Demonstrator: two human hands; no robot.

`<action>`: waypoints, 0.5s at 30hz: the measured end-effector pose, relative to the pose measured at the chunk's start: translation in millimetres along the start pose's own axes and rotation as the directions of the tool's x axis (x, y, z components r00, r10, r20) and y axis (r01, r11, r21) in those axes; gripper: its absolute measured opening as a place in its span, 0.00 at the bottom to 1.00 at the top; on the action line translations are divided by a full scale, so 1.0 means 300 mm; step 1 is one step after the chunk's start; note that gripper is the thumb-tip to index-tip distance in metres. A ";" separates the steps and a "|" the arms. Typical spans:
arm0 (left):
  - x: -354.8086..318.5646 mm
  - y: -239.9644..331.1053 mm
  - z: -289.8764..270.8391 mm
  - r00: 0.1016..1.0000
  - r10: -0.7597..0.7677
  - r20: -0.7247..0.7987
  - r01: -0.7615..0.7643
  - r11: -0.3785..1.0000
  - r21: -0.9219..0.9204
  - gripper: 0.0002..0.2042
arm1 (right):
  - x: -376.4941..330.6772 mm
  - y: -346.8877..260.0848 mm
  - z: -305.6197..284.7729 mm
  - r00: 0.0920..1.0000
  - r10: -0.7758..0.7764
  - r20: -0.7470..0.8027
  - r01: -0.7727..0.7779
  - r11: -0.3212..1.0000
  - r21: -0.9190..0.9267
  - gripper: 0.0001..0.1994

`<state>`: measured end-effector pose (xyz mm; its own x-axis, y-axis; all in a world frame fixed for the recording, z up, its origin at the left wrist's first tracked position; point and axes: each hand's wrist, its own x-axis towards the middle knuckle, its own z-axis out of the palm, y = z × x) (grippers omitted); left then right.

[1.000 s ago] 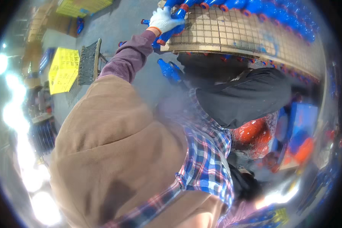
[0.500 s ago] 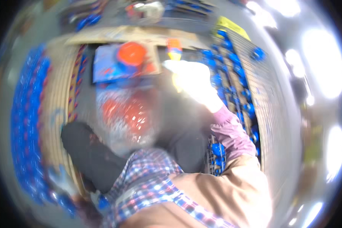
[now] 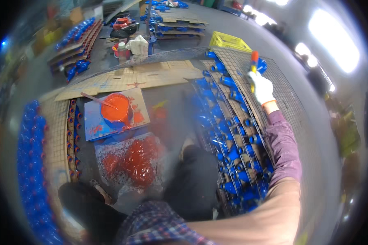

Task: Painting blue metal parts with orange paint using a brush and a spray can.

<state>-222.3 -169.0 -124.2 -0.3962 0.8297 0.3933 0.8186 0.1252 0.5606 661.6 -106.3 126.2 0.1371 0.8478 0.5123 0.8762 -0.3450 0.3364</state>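
My right hand (image 3: pixel 261 86), in a white glove, is stretched out at the far right. It is closed around a paintbrush (image 3: pixel 253 71) with a yellow handle and an orange-red top end, held upright. Just behind the brush a blue part (image 3: pixel 262 65) sits on a wire mesh. Left of my right arm, many glossy blue parts (image 3: pixel 232 154) with dark round openings lie in rows. An open pot of orange-red paint (image 3: pixel 116 109), a stick across its rim, stands on a smeared board (image 3: pixel 95 122) in front of me. My left hand is out of view.
A plastic sheet with red paint (image 3: pixel 140 161) lies before my knees. Cardboard (image 3: pixel 131 77) lies beyond the pot. Further rows of blue parts (image 3: pixel 30 163) line the left side. A yellow crate (image 3: pixel 230 41) stands beyond the right mesh. Stacked trays (image 3: pixel 180 28) stand further back.
My right hand has moved right with the paintbrush, from near the pot to beside the blue part on the mesh. My left hand, blurred at the lower left before, has left the view.
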 end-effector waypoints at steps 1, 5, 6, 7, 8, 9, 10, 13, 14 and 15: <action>-0.022 0.004 -0.011 0.990 -0.139 0.034 0.142 0.986 -0.085 0.23 | 0.025 0.053 0.053 1.000 -0.008 -0.030 0.007 1.000 -0.014 0.16; -0.082 0.000 -0.064 0.915 -0.386 0.120 0.402 0.897 -0.185 0.23 | 0.140 0.200 0.240 0.992 0.027 0.120 -0.017 0.997 -0.079 0.18; -0.093 -0.005 -0.081 0.898 -0.421 0.127 0.439 0.878 -0.189 0.23 | 0.161 0.219 0.280 0.996 0.016 0.090 -0.008 0.997 -0.082 0.17; -0.099 -0.011 -0.096 0.882 -0.453 0.132 0.471 0.863 -0.185 0.23 | 0.184 0.232 0.316 0.997 -0.002 0.075 0.006 0.999 -0.050 0.17; -0.108 -0.015 -0.113 0.866 -0.480 0.136 0.498 0.849 -0.177 0.23 | 0.206 0.244 0.348 0.994 0.003 0.105 0.009 0.994 -0.104 0.16; -0.109 -0.020 -0.123 0.856 -0.497 0.141 0.515 0.841 -0.164 0.23 | 0.224 0.257 0.374 0.994 -0.022 0.109 0.033 0.994 -0.105 0.15; -0.115 -0.023 -0.136 0.841 -0.519 0.151 0.538 0.829 -0.154 0.23 | 0.235 0.273 0.393 0.994 -0.012 0.107 0.024 0.994 -0.107 0.14; -0.111 -0.031 -0.152 0.795 -0.563 0.226 0.601 0.781 -0.170 0.23 | 0.276 0.298 0.442 0.986 0.112 0.125 -0.107 0.993 -0.047 0.17; -0.105 -0.033 -0.156 0.785 -0.568 0.249 0.617 0.756 -0.220 0.23 | 0.273 0.303 0.445 0.989 0.115 0.090 -0.114 0.993 -0.016 0.18; -0.098 -0.038 -0.155 0.775 -0.573 0.267 0.631 0.730 -0.262 0.23 | 0.270 0.297 0.449 0.978 0.179 0.106 -0.185 0.982 0.047 0.18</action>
<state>-239.3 -220.2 -108.2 -0.6649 0.7164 -0.2114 0.2390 0.4722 0.8485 813.2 -14.2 91.1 0.3399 0.8102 0.4775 0.8565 -0.4763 0.1986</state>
